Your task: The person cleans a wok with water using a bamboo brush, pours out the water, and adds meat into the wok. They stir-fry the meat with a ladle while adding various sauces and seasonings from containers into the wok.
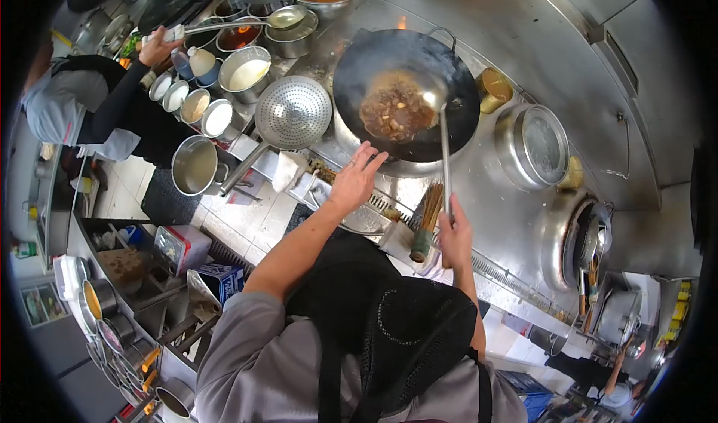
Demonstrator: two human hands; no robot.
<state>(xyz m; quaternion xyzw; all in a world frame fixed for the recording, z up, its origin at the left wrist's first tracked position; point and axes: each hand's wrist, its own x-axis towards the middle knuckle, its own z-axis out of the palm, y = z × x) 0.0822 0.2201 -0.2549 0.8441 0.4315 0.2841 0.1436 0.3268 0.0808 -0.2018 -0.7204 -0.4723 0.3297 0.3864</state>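
A black wok [460, 97] sits over the burner, with brown, saucy chopped food [393, 109] steaming in it. My right hand [455, 234] is closed around the long handle of a metal ladle [444, 150], whose bowl rests in the wok at the right side of the food. My left hand [356, 180] is held out near the wok's front rim, fingers extended, holding nothing; whether it touches the rim I cannot tell. Beside my right hand stands a bamboo wok brush [425, 232]. A perforated strainer [293, 112] lies left of the wok, near a folded white cloth [289, 170].
At the left, a co-worker's hand [161, 47] holds another ladle [288, 17] above pots of sauce. Several seasoning bowls [196, 105] and a steel pot [196, 165] stand nearby. A lidded steel pot [529, 146] is right of the wok. Another person [598, 374] is at far right.
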